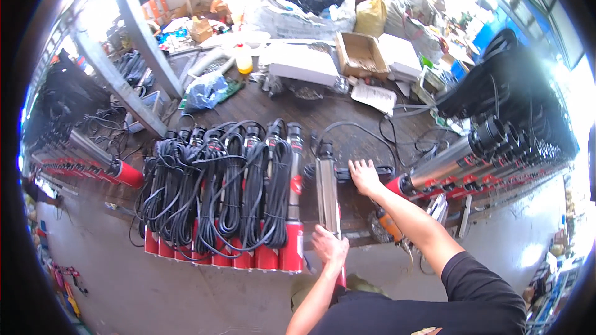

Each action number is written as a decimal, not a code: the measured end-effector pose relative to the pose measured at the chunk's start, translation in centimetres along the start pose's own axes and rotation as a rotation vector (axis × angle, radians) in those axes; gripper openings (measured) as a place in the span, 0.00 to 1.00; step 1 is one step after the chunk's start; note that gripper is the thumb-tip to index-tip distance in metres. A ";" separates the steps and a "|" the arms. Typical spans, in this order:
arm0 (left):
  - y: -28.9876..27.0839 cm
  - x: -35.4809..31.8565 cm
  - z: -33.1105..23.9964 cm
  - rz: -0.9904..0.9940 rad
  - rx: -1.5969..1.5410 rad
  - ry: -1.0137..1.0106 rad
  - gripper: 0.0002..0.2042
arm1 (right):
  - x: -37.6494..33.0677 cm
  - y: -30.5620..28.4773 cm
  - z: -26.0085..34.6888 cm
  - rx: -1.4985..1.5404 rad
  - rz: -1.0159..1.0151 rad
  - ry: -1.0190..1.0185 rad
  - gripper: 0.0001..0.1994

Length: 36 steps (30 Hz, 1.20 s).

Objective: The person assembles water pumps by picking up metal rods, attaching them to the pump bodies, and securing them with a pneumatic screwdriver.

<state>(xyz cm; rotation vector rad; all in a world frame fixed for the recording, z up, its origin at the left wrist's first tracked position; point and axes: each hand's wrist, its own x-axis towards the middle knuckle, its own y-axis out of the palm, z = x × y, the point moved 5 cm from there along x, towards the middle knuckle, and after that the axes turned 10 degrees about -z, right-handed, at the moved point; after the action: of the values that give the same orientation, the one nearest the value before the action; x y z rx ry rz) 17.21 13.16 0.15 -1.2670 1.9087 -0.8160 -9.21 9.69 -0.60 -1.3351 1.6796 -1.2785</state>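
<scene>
On the dark desk [273,110], right of the red-based cylinders [292,239], lay our silver tube [327,189]; our left hand [331,248] had its fingers closed around the near part, while our right hand [365,178] spread its fingers over black cable [383,174].

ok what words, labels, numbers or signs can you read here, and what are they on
None can be read clearly.
White sack: faint print, too blurred.
Paper sheet: marks too small.
Rightmost tube in the bundled row: red marking, too small.
Black shirt: print cut off by the frame.
Silver tube at the left hand: no legible lettering.
</scene>
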 end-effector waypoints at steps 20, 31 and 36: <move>-0.1 10.4 -3.9 -0.074 0.128 -0.048 0.44 | 2.4 -35.4 -6.3 0.406 -0.386 -0.159 0.19; 1.9 6.4 -3.8 -0.404 0.771 0.448 0.30 | 0.5 -35.6 -3.9 2.081 -0.267 0.351 0.22; 1.7 5.4 -2.9 -0.404 0.755 0.480 0.28 | 0.5 -35.4 -1.4 2.143 -0.330 0.683 0.17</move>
<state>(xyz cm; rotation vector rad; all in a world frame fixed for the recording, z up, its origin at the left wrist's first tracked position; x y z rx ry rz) 12.45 9.03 -0.63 -1.0198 1.4148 -1.9690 1.43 9.08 33.22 0.2760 -0.3330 -2.4328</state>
